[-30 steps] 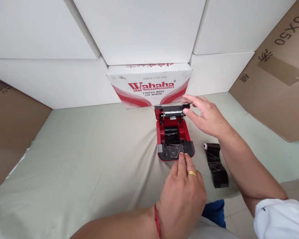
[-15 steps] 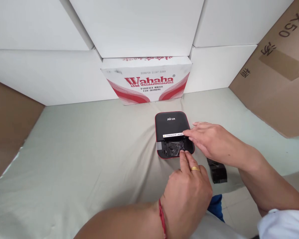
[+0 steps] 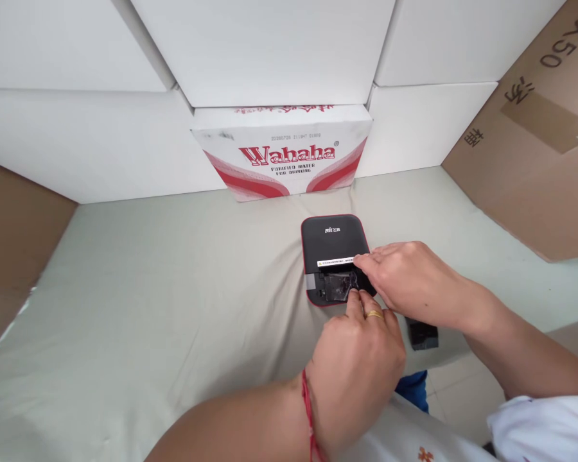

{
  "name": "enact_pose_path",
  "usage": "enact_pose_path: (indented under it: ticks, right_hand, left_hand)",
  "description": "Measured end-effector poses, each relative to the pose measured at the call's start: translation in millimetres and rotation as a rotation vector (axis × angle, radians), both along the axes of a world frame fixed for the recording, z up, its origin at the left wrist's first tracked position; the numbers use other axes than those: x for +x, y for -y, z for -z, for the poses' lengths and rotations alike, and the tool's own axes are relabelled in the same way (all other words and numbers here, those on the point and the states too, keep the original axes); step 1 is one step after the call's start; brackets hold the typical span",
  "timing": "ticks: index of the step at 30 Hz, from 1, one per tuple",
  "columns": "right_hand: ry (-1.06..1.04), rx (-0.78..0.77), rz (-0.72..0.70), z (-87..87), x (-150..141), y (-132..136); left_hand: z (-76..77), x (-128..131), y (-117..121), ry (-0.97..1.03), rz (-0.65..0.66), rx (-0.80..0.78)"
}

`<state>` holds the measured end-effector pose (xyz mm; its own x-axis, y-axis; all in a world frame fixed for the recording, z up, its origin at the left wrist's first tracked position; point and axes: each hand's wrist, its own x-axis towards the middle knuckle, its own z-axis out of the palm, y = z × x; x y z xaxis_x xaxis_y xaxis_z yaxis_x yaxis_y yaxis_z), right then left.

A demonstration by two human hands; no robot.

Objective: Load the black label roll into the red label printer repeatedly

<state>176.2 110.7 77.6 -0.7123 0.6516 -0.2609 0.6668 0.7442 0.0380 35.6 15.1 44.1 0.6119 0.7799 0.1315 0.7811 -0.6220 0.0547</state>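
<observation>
A compact black label printer [image 3: 334, 242] with a red edge lies on the cloth-covered surface. A narrow white warning strip [image 3: 334, 262] crosses it. Over its near part lies a piece of shiny dark plastic film [image 3: 338, 287]. My left hand [image 3: 362, 359], with a ring and a red cord at the wrist, reaches up from below; its fingertips press together at the film's right end. From the right, my right hand [image 3: 411, 279] grips the printer's right side, fingertips by the end of the strip. Its lower fingers are hidden.
Another piece of black plastic [image 3: 422, 335] lies under my right forearm, near the surface's front edge. White boxes [image 3: 270, 51] and a Wahaha water carton [image 3: 284, 157] line the back. Brown cardboard boxes [image 3: 534, 141] stand at both sides.
The view has shifted slightly. Both hands stay at the printer in nearly the same pose, and the film's right end looks a little more bunched at my left fingertips.
</observation>
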Motion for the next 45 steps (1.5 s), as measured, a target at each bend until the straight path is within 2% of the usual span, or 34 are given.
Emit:
enact_pose_path:
  ticks: [6,11,17,19,22,24,27,31,35,37,39,40,43,45]
  right_hand:
    - [-0.076,0.003,0.006,5.0,3.7,6.3]
    - [-0.235,0.052,0.013,14.8,14.1,-8.9]
    - [-0.166,0.001,0.034,25.5,7.8,-21.1]
    - [-0.153,0.050,0.003,23.5,3.7,-17.9]
    - [-0.167,0.128,-0.117,22.5,1.9,-15.5]
    - [-0.210,0.132,-0.172,27.5,4.2,-17.0]
    - [-0.344,0.134,-0.141,43.4,10.5,-18.4]
    - [-0.610,0.167,-0.051,67.3,18.8,-6.9]
    - [-0.843,0.135,-0.093,79.2,31.2,13.6]
    - [-0.896,0.137,-0.109,81.9,37.9,22.0]
    - [-0.913,0.157,-0.117,84.6,42.3,28.0]
    - [-0.919,0.173,-0.114,86.1,43.5,30.2]
    - [-0.954,0.212,-0.100,89.7,43.4,34.3]
    - [-0.967,0.207,-0.117,89.9,42.1,35.7]
  left_hand:
    - [-7.8,-6.0,-5.4,-0.063,0.052,-0.071]
    - [-11.4,-5.7,-8.5,-0.125,0.097,-0.144]
    - [-8.0,-6.0,-6.8,-0.126,0.091,-0.129]
    - [-7.3,-6.6,-6.9,-0.100,0.075,-0.107]
    - [-8.4,-7.3,-8.6,-0.083,0.066,-0.108]
    - [-9.7,-8.1,-10.6,-0.080,0.077,-0.134]
    - [-10.8,-11.4,-13.9,-0.064,0.103,-0.145]
    - [-15.2,-24.1,-17.3,0.082,0.077,-0.072]
    - [-21.1,-49.6,-24.2,0.389,-0.074,-0.019]
    - [-13.7,-65.8,-31.5,0.602,-0.215,-0.022]
    - [5.1,-81.8,-41.4,0.848,-0.416,-0.038]
    - [18.1,-88.9,-46.9,0.960,-0.477,-0.082]
    - [60.3,-102.5,-61.9,1.242,-0.499,-0.509]
    - [82.3,-104.0,-68.7,1.392,-0.471,-0.681]
